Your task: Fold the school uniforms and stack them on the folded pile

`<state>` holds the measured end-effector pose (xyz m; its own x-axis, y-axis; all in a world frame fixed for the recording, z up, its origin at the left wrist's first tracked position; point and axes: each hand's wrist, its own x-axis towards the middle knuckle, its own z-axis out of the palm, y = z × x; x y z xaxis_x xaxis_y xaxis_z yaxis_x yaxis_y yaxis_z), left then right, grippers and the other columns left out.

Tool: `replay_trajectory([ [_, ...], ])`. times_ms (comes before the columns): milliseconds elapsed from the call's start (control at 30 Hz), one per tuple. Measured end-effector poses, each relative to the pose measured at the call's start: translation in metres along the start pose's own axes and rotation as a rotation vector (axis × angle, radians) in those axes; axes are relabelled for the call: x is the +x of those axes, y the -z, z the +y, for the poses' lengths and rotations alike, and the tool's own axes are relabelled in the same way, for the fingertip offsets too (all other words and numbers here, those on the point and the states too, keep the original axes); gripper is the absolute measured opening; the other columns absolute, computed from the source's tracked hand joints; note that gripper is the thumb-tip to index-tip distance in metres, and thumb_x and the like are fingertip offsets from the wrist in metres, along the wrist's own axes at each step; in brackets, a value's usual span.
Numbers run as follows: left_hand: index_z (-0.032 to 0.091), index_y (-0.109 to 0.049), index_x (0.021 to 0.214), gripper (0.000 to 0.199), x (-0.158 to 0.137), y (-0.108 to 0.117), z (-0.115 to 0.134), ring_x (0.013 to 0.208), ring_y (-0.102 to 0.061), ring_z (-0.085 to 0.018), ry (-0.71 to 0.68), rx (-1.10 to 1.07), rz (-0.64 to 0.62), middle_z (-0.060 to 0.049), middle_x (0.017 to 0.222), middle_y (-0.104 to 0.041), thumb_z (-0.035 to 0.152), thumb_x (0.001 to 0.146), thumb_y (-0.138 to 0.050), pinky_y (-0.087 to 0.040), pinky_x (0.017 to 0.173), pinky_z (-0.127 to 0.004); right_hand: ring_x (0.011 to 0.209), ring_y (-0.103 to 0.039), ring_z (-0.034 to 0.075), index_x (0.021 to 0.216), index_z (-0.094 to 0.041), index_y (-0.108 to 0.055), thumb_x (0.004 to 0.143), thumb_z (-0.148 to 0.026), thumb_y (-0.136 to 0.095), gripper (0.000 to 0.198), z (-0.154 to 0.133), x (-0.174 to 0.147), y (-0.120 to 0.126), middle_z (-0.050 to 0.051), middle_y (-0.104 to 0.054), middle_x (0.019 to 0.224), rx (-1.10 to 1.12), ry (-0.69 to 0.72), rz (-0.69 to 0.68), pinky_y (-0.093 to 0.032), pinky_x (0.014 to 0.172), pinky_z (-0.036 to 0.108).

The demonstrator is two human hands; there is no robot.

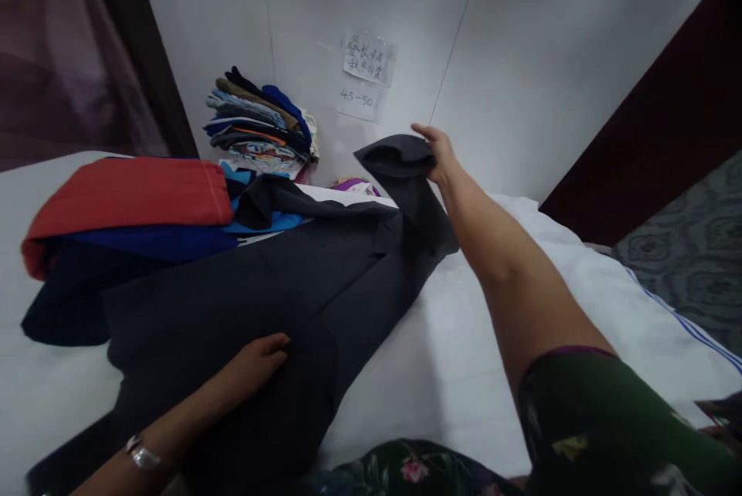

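Evidently, a dark charcoal long-sleeved jacket (325, 272) is spread over a white cloth sheet (429, 372), beside a folded red garment (144, 191) laid on blue and navy cloth (75, 287). One raised sleeve end (399, 156) is held between the thumb and fingers of the right hand (437, 156). The left hand (260, 361) is rested on the jacket, fingers slightly curled; whether fabric is gripped there cannot be told.
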<state>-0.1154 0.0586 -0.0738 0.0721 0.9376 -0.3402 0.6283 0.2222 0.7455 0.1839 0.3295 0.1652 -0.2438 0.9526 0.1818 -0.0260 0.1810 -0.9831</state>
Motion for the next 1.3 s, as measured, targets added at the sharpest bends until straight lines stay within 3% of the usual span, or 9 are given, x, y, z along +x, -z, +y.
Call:
replay_trajectory([
  [100, 0.018, -0.069, 0.108, 0.047, 0.000, -0.003, -0.005, 0.112, -0.063, -0.027, -0.027, 0.042, 0.022, -0.008, 0.117, -0.070, 0.032, 0.069, -0.046, -0.047, 0.100, -0.039, 0.084, -0.066, 0.016, 0.111, -0.003, -0.054, 0.095, -0.056, -0.037, 0.058, 0.035, 0.019, -0.041, 0.010, -0.068, 0.096, -0.007, -0.179, -0.099, -0.054, 0.078, 0.031],
  [200, 0.018, -0.066, 0.113, 0.047, -0.005, -0.002, -0.002, 0.115, -0.061, -0.026, -0.056, 0.072, 0.022, -0.008, 0.121, -0.068, 0.032, 0.074, -0.044, -0.045, 0.101, -0.039, 0.079, -0.067, 0.018, 0.131, -0.012, -0.043, 0.089, -0.052, -0.056, 0.059, 0.061, 0.015, -0.055, 0.014, -0.068, 0.103, -0.093, -0.230, -0.145, -0.057, 0.070, 0.035],
  [400, 0.013, -0.054, 0.131, 0.072, -0.019, -0.002, 0.005, 0.110, -0.063, -0.033, 0.036, 0.223, 0.033, -0.017, 0.122, -0.066, 0.063, 0.080, -0.044, -0.046, 0.096, -0.046, 0.079, -0.068, 0.016, 0.130, -0.012, -0.050, 0.091, -0.032, -0.057, 0.044, 0.082, -0.042, 0.015, 0.013, -0.068, 0.108, -0.315, -0.095, -0.052, -0.057, 0.070, 0.034],
  [533, 0.014, -0.053, 0.133, 0.069, -0.017, -0.006, -0.003, 0.113, -0.061, -0.034, -0.003, 0.311, 0.043, -0.016, 0.125, -0.065, 0.057, 0.078, -0.049, -0.047, 0.095, -0.045, 0.096, -0.066, 0.022, 0.115, -0.015, -0.064, 0.077, -0.024, -0.069, 0.039, 0.119, -0.098, 0.083, 0.010, -0.070, 0.108, -0.591, -0.110, 0.107, -0.053, 0.090, 0.042],
  [633, 0.017, -0.058, 0.127, 0.061, -0.016, 0.001, 0.000, 0.112, -0.062, -0.032, -0.059, 0.306, 0.073, -0.013, 0.122, -0.067, 0.053, 0.079, -0.046, -0.047, 0.095, -0.042, 0.115, -0.059, 0.026, 0.124, -0.019, -0.061, 0.069, -0.019, -0.073, 0.056, 0.152, -0.127, 0.112, 0.009, -0.064, 0.124, -0.801, -0.088, 0.095, -0.043, 0.103, 0.044],
  [733, 0.022, -0.059, 0.125, 0.059, -0.016, 0.016, 0.010, 0.112, -0.062, -0.032, -0.091, 0.289, 0.112, -0.009, 0.121, -0.068, 0.055, 0.078, -0.048, -0.046, 0.096, -0.040, 0.124, -0.051, 0.024, 0.130, -0.019, -0.055, 0.072, -0.015, -0.070, 0.061, 0.176, -0.128, 0.118, 0.009, -0.057, 0.134, -1.010, -0.081, 0.100, -0.039, 0.107, 0.041],
  [933, 0.018, -0.062, 0.119, 0.055, -0.003, 0.024, -0.004, 0.104, -0.066, -0.033, -0.024, 0.368, 0.104, -0.014, 0.114, -0.070, 0.053, 0.079, -0.047, -0.049, 0.089, -0.040, 0.123, -0.050, 0.023, 0.110, -0.015, -0.066, 0.089, -0.016, -0.049, 0.027, 0.205, -0.099, 0.112, 0.012, -0.060, 0.126, -1.141, -0.136, 0.239, -0.037, 0.105, 0.038],
  [1200, 0.021, -0.064, 0.115, 0.049, -0.014, 0.025, 0.000, 0.102, -0.066, -0.034, 0.049, 0.496, 0.145, -0.014, 0.114, -0.070, 0.048, 0.078, -0.048, -0.050, 0.086, -0.044, 0.144, -0.020, 0.029, 0.127, -0.018, -0.057, 0.085, -0.016, -0.051, 0.043, 0.231, -0.094, 0.108, 0.011, -0.035, 0.152, -1.166, -0.182, 0.280, -0.027, 0.112, 0.051],
  [1300, 0.021, -0.066, 0.113, 0.050, -0.020, 0.030, 0.008, 0.107, -0.064, -0.033, 0.054, 0.523, 0.188, -0.013, 0.119, -0.067, 0.051, 0.081, -0.043, -0.048, 0.091, -0.044, 0.145, -0.017, 0.030, 0.138, -0.016, -0.047, 0.087, -0.022, -0.047, 0.051, 0.230, -0.105, 0.103, 0.013, -0.031, 0.153, -1.162, -0.023, 0.355, -0.022, 0.115, 0.053],
])
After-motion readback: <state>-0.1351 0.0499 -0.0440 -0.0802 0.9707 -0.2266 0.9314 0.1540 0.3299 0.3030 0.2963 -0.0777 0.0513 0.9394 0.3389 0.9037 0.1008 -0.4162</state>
